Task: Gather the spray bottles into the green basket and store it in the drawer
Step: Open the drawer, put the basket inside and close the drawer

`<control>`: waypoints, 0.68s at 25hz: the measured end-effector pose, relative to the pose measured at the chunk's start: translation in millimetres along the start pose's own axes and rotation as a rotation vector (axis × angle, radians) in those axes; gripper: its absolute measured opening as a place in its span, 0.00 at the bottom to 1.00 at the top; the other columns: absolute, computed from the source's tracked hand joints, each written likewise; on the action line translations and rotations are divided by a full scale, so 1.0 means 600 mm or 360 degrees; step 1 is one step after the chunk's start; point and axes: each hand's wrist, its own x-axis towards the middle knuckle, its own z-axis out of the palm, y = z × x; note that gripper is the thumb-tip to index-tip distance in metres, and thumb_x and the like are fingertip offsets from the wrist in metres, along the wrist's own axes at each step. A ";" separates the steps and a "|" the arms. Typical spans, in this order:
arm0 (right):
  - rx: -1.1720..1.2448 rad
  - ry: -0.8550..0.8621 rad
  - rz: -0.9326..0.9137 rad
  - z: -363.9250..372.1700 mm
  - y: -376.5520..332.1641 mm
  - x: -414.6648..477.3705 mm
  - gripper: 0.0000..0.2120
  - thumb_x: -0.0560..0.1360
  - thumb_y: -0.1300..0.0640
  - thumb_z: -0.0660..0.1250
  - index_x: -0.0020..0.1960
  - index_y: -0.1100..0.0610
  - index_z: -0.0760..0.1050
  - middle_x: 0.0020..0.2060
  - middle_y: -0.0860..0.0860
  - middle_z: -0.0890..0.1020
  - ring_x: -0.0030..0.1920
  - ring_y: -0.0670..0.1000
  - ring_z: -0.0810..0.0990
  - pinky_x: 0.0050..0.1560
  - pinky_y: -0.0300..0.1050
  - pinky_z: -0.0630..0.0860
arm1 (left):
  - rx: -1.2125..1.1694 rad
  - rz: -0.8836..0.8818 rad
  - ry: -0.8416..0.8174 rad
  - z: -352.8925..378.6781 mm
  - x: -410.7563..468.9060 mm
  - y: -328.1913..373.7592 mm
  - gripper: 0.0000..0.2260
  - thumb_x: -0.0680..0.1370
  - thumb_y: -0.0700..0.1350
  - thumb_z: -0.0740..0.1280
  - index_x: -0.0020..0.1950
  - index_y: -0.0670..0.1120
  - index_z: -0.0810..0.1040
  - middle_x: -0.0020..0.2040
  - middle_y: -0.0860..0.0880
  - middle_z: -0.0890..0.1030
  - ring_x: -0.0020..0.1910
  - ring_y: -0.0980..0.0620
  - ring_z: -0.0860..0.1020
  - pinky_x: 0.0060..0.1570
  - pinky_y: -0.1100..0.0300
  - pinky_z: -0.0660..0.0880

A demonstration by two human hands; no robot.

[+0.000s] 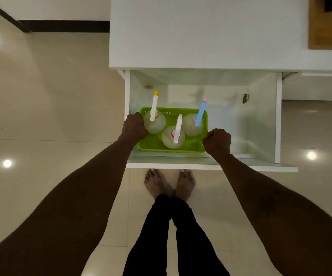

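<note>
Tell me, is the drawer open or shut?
Open. The drawer is pulled out from the white cabinet, so its inside shows, with the green basket of spray bottles in it.

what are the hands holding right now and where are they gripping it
Both hands hold the green basket with three spray bottles in it, inside the open drawer. The left hand grips its left end rim, the right hand its right end rim.
</note>
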 end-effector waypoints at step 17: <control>-0.0096 -0.0181 0.0014 0.069 0.018 0.043 0.06 0.71 0.60 0.73 0.46 0.62 0.81 0.44 0.58 0.84 0.48 0.60 0.82 0.42 0.44 0.74 | 0.0368 -0.0098 0.0030 0.069 0.026 0.002 0.11 0.76 0.36 0.67 0.58 0.37 0.75 0.54 0.40 0.80 0.53 0.43 0.81 0.42 0.55 0.76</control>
